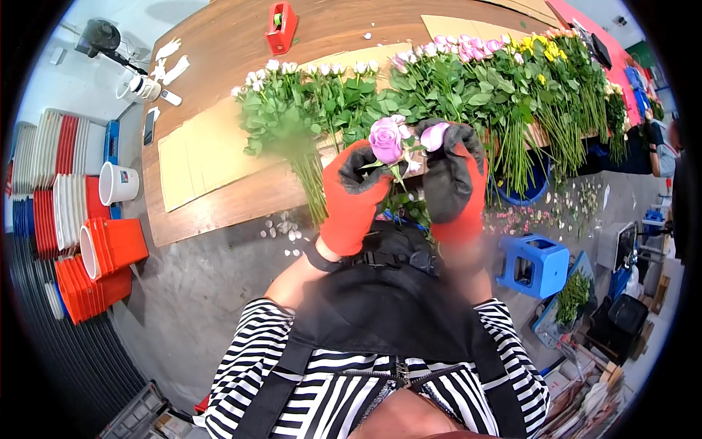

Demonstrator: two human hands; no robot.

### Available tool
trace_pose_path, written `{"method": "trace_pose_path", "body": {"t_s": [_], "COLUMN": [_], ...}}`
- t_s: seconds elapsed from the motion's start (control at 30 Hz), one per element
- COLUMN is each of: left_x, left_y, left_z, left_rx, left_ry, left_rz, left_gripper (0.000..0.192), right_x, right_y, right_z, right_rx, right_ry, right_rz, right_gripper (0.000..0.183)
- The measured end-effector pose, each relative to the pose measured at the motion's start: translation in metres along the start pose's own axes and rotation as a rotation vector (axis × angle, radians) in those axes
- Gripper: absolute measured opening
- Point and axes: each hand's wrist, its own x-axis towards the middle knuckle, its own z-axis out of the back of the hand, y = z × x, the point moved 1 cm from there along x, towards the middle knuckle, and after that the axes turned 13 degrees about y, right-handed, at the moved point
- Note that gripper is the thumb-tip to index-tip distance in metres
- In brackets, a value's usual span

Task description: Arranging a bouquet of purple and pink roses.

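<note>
Both hands wear red gloves with dark grey palms. My left hand holds a pinkish-purple rose just below its bloom, with green sepals showing under it. Beside the bloom, my right hand pinches a loose purple petal between its fingers. Small pale pink blooms show between the two hands; what holds them is hidden. Beyond my hands, bunches of leafy roses lie in a row along the wooden table, white ones at the left, then pink roses and yellow roses, their stems hanging over the near edge.
Flat cardboard and a red tape dispenser lie on the table. Red buckets and a white bucket stand at the left. At the right are a blue stool, a blue tub, scattered petals and another person.
</note>
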Motion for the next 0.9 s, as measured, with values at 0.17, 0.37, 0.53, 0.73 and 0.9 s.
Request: {"method": "trace_pose_path", "body": {"t_s": [0.17, 0.37, 0.53, 0.73, 0.9], "left_x": [0.000, -0.003, -0.001, -0.004, 0.003], "left_y": [0.007, 0.004, 0.003, 0.000, -0.004], "left_z": [0.003, 0.002, 0.004, -0.004, -0.009], "left_rx": [0.150, 0.311, 0.489, 0.225, -0.035], "left_ry": [-0.096, -0.144, -0.134, -0.036, -0.065], "left_rz": [-0.103, -0.106, -0.185, -0.051, -0.037], "left_gripper": [0.027, 0.026, 0.030, 0.031, 0.027], "right_x": [-0.008, -0.013, -0.013, -0.013, 0.003], "right_y": [0.040, 0.041, 0.033, 0.030, 0.002], "right_z": [-0.037, -0.049, -0.046, -0.046, -0.014], "right_rx": [-0.511, -1.163, -1.144, -0.500, 0.155], "right_ry": [-0.060, 0.169, 0.134, -0.001, 0.061], "right_rz": [0.186, 0.364, 0.352, -0.029, -0.020], "right_gripper": [0.024, 0.036, 0.033, 0.026, 0.016]}}
